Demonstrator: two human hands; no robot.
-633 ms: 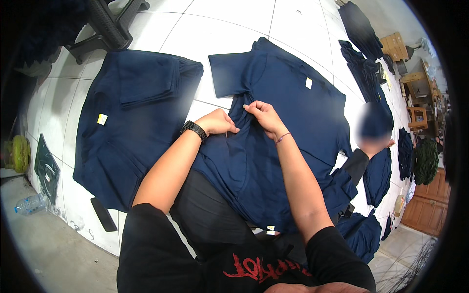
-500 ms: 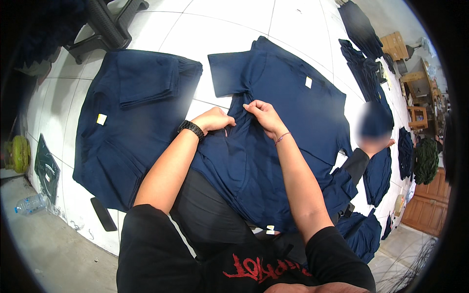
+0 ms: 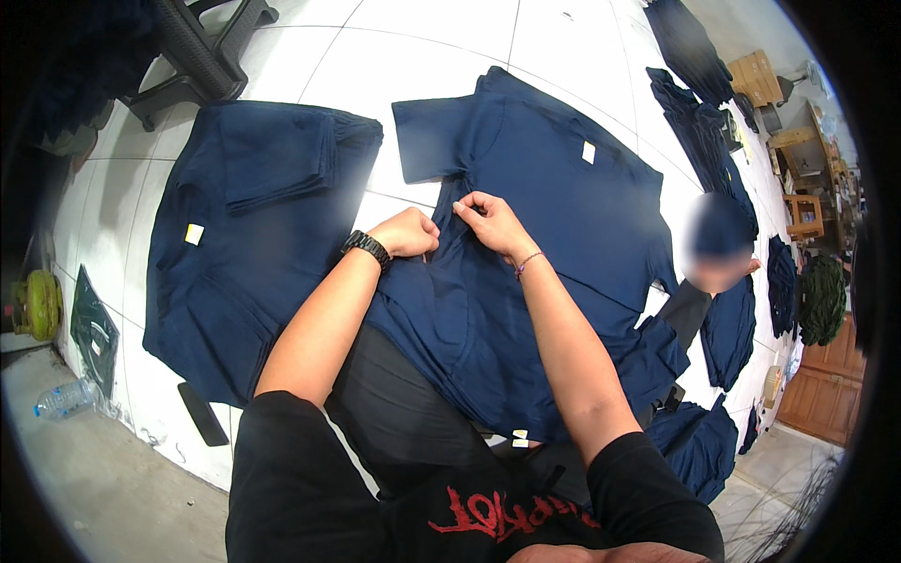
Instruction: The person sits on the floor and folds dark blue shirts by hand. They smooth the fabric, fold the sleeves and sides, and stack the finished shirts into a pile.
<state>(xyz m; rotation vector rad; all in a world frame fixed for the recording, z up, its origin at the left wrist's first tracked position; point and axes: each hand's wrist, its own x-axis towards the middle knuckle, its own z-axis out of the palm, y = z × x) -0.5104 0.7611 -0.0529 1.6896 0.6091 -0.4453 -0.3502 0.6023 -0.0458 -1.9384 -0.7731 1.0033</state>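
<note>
A navy shirt [image 3: 507,324] lies gathered over my lap, with small pale labels [image 3: 520,438] at its near edge. My left hand [image 3: 409,233], with a black watch on the wrist, is closed on a fold of this shirt. Just to the right, my right hand [image 3: 490,225] pinches the cloth near the sleeve between thumb and finger; whether a thread is also in the pinch is too small to tell. Beyond my hands another navy short-sleeved shirt [image 3: 572,178] is spread flat, a white label at its neck. To the left rests a stack of folded navy shirts [image 3: 282,249] with a yellow-white label.
A dark plastic chair [image 3: 202,56] stands at the far left. Near the left edge lie a clear bottle [image 3: 66,398] and a black phone-like slab [image 3: 203,414]. A co-worker's blurred head [image 3: 721,242] shows at right, among more navy garment piles [image 3: 694,446].
Both hands have shifted slightly left, the right hand more, drawing closer to the left hand. The fabric stays in place, and the view has moved a little.
</note>
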